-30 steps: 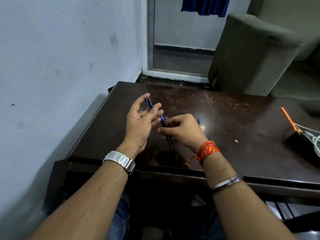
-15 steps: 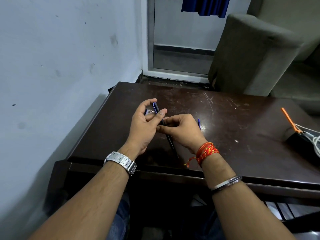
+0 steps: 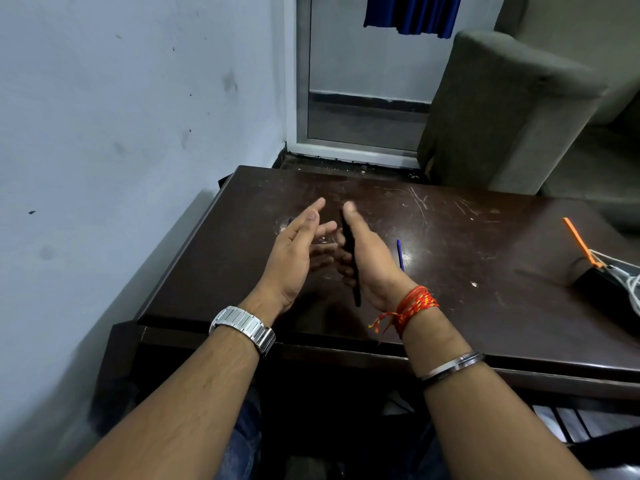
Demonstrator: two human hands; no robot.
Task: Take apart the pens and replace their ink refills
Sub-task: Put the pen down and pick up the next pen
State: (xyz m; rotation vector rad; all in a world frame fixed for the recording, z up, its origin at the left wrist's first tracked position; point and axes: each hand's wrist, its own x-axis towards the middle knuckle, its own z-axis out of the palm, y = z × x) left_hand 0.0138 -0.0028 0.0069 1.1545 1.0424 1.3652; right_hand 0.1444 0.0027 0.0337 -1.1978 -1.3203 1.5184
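Observation:
A dark pen (image 3: 350, 258) runs lengthwise along the palm side of my right hand (image 3: 372, 261), above the brown table (image 3: 467, 258). The fingers curl under it and the thumb points forward. My left hand (image 3: 294, 252) is just to its left, fingers straight and spread, palm facing the pen and holding nothing. A thin blue pen part (image 3: 400, 253) lies on the table right of my right hand. A small blue bit (image 3: 289, 221) shows on the table past my left hand. The pen's far end is partly hidden by my thumb.
An orange-handled tool (image 3: 580, 242) leans on a black box (image 3: 602, 284) with white cables at the table's right edge. A pale wall (image 3: 121, 150) runs close along the left. A grey sofa (image 3: 502, 109) and a door stand behind the table.
Both hands were pinching the pen together at its middle. My left hand has let go and spread flat, and the pen now lies along my right palm.

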